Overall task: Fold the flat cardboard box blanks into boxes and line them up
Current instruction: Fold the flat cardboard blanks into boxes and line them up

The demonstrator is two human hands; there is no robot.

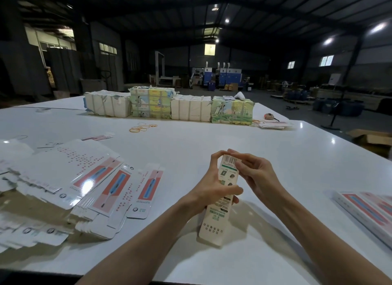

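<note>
— Table to start with: white glossy table (212, 140), enormous, running from the near edge right out to the far one, with the ceiling lamps glinting off it.
— Biggest heap on it?
— Left side, a sprawling pile of flat white cardboard box blanks (84, 178) with red-and-blue printed panels. They're fanned out and overlapping, and some lie on brown card.
— And across the far side?
— A row of four paper-wrapped bundles (191, 110), set end to end and touching: plain white, printed green and yellow, plain white, printed again.
— Any boxes made up?
— Over at the right edge there are long white folded boxes (369, 212) with the same red-and-blue print. They lie side by side, touching, and the edge of the view cuts them off.
— Now the one being worked.
— Front and centre, a tall narrow cream cardboard box (213, 221) with green lettering and a barcode at its top. It stands nearly upright, the top leaning a little to the right. Its lower end is down by the table top, though I cannot tell whether it touches.
— Who has hold of it?
— Both hands. The left hand (209, 189) is wrapped round the middle, thumb laid across the printed face, forefinger arched up to the top end. The right hand (256, 174) pinches that top end beside the barcode, fingers curled onto the edge.
— Smallest thing?
— Loose orange rubber bands (142, 127), a little cluster lying just in front of the bundles, well apart from the hands.
</note>
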